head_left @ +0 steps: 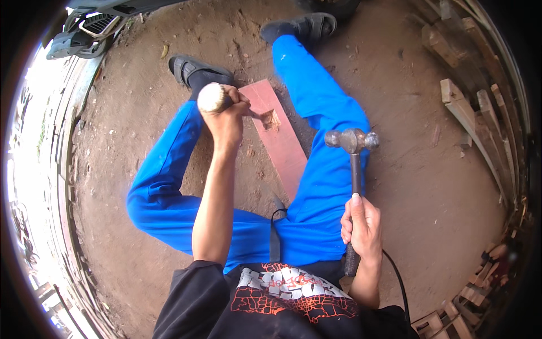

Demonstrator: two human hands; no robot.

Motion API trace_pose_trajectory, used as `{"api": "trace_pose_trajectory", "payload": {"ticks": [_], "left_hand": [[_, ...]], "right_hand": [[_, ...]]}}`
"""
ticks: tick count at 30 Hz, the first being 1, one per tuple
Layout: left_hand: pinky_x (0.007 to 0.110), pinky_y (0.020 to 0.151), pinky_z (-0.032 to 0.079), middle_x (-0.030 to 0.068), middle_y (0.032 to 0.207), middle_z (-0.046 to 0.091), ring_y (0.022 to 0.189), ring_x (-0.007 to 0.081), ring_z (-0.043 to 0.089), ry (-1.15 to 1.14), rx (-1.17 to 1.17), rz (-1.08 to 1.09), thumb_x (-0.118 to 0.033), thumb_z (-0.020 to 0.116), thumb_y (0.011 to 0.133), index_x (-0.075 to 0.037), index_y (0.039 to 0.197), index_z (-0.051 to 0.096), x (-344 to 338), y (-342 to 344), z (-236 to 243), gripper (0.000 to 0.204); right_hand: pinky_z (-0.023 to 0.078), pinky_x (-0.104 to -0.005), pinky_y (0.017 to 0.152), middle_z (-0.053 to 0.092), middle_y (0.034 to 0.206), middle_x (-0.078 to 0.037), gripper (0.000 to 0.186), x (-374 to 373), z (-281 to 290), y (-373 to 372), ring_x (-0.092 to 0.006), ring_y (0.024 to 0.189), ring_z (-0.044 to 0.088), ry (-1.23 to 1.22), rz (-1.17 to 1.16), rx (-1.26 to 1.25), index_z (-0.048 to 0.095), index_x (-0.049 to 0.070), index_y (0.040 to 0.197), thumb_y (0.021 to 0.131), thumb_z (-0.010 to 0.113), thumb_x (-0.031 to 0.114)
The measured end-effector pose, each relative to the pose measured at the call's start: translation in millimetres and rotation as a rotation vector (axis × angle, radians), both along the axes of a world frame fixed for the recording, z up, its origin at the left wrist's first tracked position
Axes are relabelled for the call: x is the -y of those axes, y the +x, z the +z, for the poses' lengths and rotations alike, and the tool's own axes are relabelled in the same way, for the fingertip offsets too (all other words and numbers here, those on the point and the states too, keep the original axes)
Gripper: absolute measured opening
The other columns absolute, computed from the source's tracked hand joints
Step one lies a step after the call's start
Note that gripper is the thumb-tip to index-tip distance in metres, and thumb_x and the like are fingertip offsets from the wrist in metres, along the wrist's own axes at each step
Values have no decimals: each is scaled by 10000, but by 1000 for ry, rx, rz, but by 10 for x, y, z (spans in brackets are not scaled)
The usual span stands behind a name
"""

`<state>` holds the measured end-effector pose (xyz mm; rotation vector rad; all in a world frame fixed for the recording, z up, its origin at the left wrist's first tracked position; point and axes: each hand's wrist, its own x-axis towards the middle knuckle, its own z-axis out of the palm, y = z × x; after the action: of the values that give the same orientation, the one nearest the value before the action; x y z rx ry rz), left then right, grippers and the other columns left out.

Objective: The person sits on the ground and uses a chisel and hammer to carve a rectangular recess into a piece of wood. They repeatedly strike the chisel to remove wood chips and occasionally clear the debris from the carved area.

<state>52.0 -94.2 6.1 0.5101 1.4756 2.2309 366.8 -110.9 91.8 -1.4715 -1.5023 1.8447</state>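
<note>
My left hand is closed round the handle of a chisel, its pale, round wooden butt turned up. The chisel's blade reaches toward a roughly square, splintered recess cut in a reddish wooden plank; whether the edge touches the wood I cannot tell. The plank lies on the ground between my legs. Off to the right, my right hand grips the dark shaft of a ball-peen hammer, thumb along the shaft. The hammer's metal head is raised over my right thigh, apart from the chisel.
Brown bare earth surrounds my blue-trousered legs. Scrap timber is stacked along the right edge, with more wood pieces at the lower right. Part of a vehicle shows at the upper left. A black cable runs beside my right arm.
</note>
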Motion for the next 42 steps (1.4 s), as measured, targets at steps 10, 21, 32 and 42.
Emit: {"api": "trace_pose_trajectory", "payload": {"ticks": [10,21,32,42], "left_hand": [[311,643,519,57,751,520,703,177,617,53,-206,-170,228,545,605,-66,736,449,-8,-32,-104,336],[295,622,517,59,727,608,661,196,633,-248,-828,-241,78,648,679,-72,701,553,-133,132,-168,179],[330,710,565,127,827,705,780,253,710,-118,-759,-302,55,606,707,-15,843,678,-398,341,-269,169],[451,603,518,132,740,655,715,368,656,-170,-755,-273,-56,668,578,-79,789,652,-550,571,-286,213]], "right_hand": [[350,-266,382,453,501,14,426,-434,-388,-199,-61,410,443,-28,142,62,511,30,744,1061,511,314],[371,-315,418,495,504,-28,420,-473,-510,-113,-111,426,478,8,185,123,550,17,782,1051,523,339],[369,-225,408,453,571,-28,531,-361,61,-311,-83,447,437,69,-118,-186,504,21,878,1052,404,513],[337,-265,327,332,522,-7,582,-296,85,-638,-107,363,331,644,-145,-169,387,85,833,1041,261,614]]}}
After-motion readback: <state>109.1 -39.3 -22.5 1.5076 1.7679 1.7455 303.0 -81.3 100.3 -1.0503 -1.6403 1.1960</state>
